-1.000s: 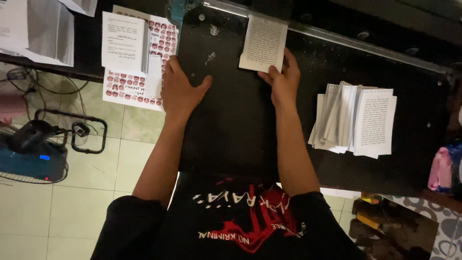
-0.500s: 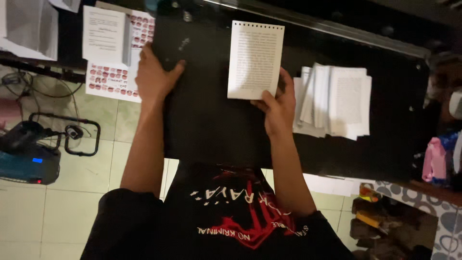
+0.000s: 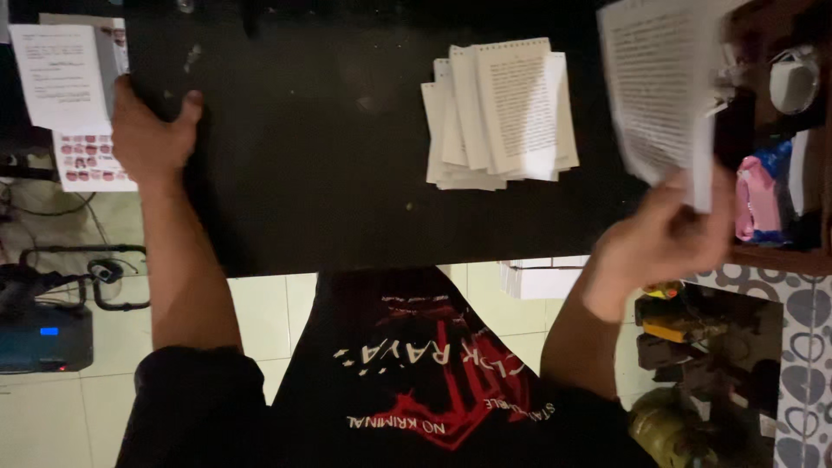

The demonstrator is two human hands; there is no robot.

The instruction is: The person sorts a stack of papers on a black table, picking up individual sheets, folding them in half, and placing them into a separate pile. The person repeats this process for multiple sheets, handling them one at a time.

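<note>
Right hand (image 3: 663, 238) is up off the table (image 3: 303, 173), fingers clamped on the lower edge of a printed sheet (image 3: 654, 87), which hangs in the air at the right end, tilted and a little blurred, above the cluttered shelf (image 3: 780, 156). Just to its left, well clear of the hand, sits the fanned stack of printed pages (image 3: 498, 113), lying flat on the dark top with corners splayed.

Over on the far side, the left hand (image 3: 152, 130) is planted at the table's left edge, fingers curled down over the surface, gripping nothing but the tabletop itself; a white leaflet (image 3: 61, 74) and a sheet of small red pictures (image 3: 87, 160) lie just beside it.

To handle that lifted sheet well, I'd say a firm pinch at the margin is right, but keep it flat so it doesn't crease, and bring it square over the stack before letting go, since those pages are already skewed. The braced left hand gives good balance.
</note>
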